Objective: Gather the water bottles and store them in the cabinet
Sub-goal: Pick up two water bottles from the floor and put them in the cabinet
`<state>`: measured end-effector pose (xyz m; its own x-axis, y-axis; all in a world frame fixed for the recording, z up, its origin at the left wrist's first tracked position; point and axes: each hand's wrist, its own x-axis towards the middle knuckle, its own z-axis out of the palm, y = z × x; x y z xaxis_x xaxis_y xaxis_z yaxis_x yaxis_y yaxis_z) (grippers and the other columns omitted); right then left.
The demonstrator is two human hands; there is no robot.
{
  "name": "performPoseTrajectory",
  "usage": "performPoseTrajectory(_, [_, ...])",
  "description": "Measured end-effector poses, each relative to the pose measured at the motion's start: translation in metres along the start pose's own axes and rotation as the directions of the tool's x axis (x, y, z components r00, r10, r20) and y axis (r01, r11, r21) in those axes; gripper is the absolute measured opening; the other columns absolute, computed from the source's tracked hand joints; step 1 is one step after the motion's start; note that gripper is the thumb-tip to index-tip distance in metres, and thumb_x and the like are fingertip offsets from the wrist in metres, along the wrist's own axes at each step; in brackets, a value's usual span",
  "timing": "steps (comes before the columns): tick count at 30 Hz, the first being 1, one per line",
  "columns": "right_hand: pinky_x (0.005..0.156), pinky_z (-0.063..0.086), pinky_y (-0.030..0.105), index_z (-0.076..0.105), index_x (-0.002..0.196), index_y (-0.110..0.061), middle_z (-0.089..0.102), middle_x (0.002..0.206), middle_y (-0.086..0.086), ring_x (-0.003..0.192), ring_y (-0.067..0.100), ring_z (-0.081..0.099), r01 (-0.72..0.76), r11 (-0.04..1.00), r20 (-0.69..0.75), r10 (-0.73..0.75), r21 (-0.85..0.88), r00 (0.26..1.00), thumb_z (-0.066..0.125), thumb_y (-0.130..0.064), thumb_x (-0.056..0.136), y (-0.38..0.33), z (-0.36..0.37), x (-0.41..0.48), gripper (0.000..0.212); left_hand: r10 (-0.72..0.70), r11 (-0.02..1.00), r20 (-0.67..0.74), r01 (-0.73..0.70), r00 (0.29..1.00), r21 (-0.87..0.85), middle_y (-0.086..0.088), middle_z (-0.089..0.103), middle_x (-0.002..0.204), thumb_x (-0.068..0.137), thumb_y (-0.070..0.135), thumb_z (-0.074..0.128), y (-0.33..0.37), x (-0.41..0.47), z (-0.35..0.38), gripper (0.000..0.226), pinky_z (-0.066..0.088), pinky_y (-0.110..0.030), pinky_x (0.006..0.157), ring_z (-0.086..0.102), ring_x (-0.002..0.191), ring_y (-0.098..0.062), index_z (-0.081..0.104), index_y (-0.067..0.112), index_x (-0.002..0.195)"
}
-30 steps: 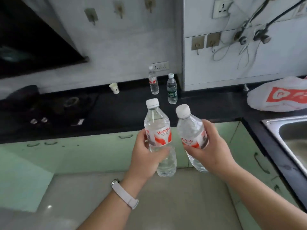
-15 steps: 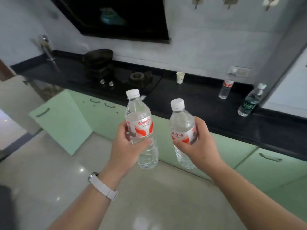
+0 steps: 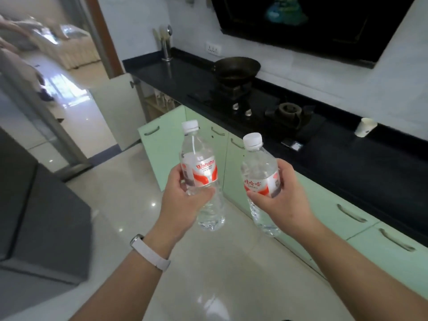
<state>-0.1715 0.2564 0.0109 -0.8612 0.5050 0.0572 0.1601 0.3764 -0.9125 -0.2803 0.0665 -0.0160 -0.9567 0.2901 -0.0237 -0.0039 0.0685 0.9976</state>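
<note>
Nearest the camera, two bare forearms reach forward over a glossy pale tiled floor [image 3: 129,205], the left wrist wearing a white strap watch [image 3: 150,252]. Just beyond, the left hand [image 3: 183,200] is wrapped around a clear plastic water bottle with a white cap and a red-and-white label [image 3: 200,174], gripping it at the label and holding it upright. Beside it but apart, the right hand [image 3: 281,198] grasps a second clear plastic water bottle with a white cap and a red-and-white label bearing red characters [image 3: 260,179], tilted a little to the left. Both bottles hang in the air above the floor, in front of a row of pale green cabinet doors with metal handles [image 3: 342,214]. One pale green cabinet door [image 3: 159,147] behind the left bottle stands swung open. Farther left, an off-white door [image 3: 113,107] is also open, and the compartment beside it shows a shelf with what look like clear bottles, too blurred to be sure. Above the cabinets runs a black stone tabletop [image 3: 361,163] carrying a black gas hob [image 3: 266,112] with a dark wok [image 3: 236,68] on its far burner, and a small white paper cup [image 3: 366,127] to the right. At the far end, a black range hood [image 3: 308,24] hangs on the white wall.
</note>
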Motion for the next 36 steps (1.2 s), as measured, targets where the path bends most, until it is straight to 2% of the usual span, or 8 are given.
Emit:
performPoseTrajectory(7, [0.071, 0.05, 0.011, 0.042, 0.112, -0.046, 0.063, 0.095, -0.034, 0.086, -0.006, 0.066, 0.008, 0.998, 0.127, -0.017, 0.068, 0.992, 0.083, -0.012, 0.074, 0.005, 0.054, 0.075, 0.066, -0.017, 0.999, -0.122, 0.02, 0.992, 0.026, 0.011, 0.07, 0.102, 0.074, -0.005, 0.082, -0.014, 0.056, -0.029, 0.059, 0.053, -0.015, 0.07, 0.07, 0.086, -0.003, 0.056, 0.034, 0.11])
performPoseTrajectory(11, [0.067, 0.049, 0.009, 0.044, 0.109, -0.047, 0.062, 0.094, -0.034, 0.085, -0.007, 0.065, 0.012, 0.993, 0.207, -0.036, 0.117, 0.978, 0.083, -0.013, 0.075, 0.008, 0.085, 0.136, 0.062, -0.029, 0.994, -0.204, 0.05, 0.979, 0.094, 0.014, 0.072, 0.1, 0.071, 0.004, 0.087, -0.016, 0.097, -0.039, 0.058, 0.055, -0.018, 0.074, 0.071, 0.088, -0.003, 0.057, 0.033, 0.112])
performPoseTrajectory(15, [0.068, 0.05, 0.014, 0.047, 0.116, -0.043, 0.067, 0.097, -0.02, 0.084, -0.006, 0.066, -0.022, 0.987, 0.305, -0.028, 0.157, 0.952, 0.085, -0.019, 0.072, 0.004, 0.115, 0.207, 0.063, -0.041, 0.981, -0.294, 0.094, 0.955, 0.171, 0.008, 0.071, 0.108, 0.068, 0.01, 0.089, -0.008, 0.145, -0.051, 0.065, 0.054, -0.019, 0.078, 0.07, 0.094, -0.009, 0.057, 0.022, 0.123])
performPoseTrajectory(19, [0.062, 0.049, 0.01, 0.043, 0.114, -0.052, 0.063, 0.101, -0.026, 0.086, -0.008, 0.064, -0.019, 0.985, 0.401, -0.052, 0.173, 0.915, 0.085, -0.025, 0.072, -0.008, 0.14, 0.281, 0.066, -0.031, 0.969, -0.384, 0.122, 0.923, 0.216, 0.012, 0.071, 0.104, 0.067, 0.01, 0.09, 0.006, 0.196, -0.065, 0.064, 0.053, -0.018, 0.075, 0.07, 0.091, -0.005, 0.057, 0.03, 0.117])
performPoseTrajectory(23, [0.073, 0.051, 0.013, 0.044, 0.126, -0.044, 0.062, 0.109, -0.021, 0.091, -0.004, 0.065, 0.027, 0.985, 0.453, -0.104, 0.172, 0.886, 0.085, -0.028, 0.072, -0.02, 0.166, 0.341, 0.069, -0.008, 0.972, -0.459, 0.115, 0.888, 0.206, 0.008, 0.07, 0.108, 0.072, 0.0, 0.084, 0.01, 0.245, -0.077, 0.061, 0.054, -0.013, 0.072, 0.069, 0.089, -0.001, 0.056, 0.024, 0.121])
performPoseTrajectory(27, [0.085, 0.054, 0.025, 0.042, 0.132, -0.038, 0.06, 0.114, -0.018, 0.098, 0.003, 0.063, 0.061, 0.987, 0.48, -0.125, 0.146, 0.868, 0.084, -0.036, 0.07, -0.032, 0.2, 0.375, 0.075, -0.021, 0.975, -0.515, 0.131, 0.857, 0.179, 0.007, 0.069, 0.11, 0.072, 0.004, 0.084, 0.007, 0.272, -0.094, 0.061, 0.055, -0.017, 0.073, 0.069, 0.092, -0.002, 0.055, 0.027, 0.121])
performPoseTrajectory(31, [0.083, 0.057, 0.027, 0.043, 0.126, -0.043, 0.06, 0.104, -0.029, 0.093, -0.007, 0.062, 0.101, 0.987, 0.514, -0.151, 0.124, 0.845, 0.085, -0.031, 0.071, -0.047, 0.247, 0.395, 0.071, -0.034, 0.971, -0.531, 0.154, 0.847, 0.184, 0.01, 0.069, 0.109, 0.072, 0.009, 0.086, 0.002, 0.29, -0.133, 0.065, 0.055, -0.024, 0.082, 0.068, 0.096, -0.006, 0.054, 0.024, 0.127])
performPoseTrajectory(36, [0.085, 0.057, 0.036, 0.043, 0.124, -0.044, 0.061, 0.103, -0.032, 0.091, -0.002, 0.065, 0.119, 0.988, 0.522, -0.153, 0.099, 0.839, 0.085, -0.031, 0.069, -0.076, 0.324, 0.408, 0.07, -0.045, 0.98, -0.544, 0.143, 0.838, 0.14, 0.007, 0.069, 0.108, 0.073, 0.007, 0.085, -0.015, 0.32, -0.209, 0.058, 0.056, -0.03, 0.087, 0.068, 0.096, -0.011, 0.056, 0.027, 0.119])
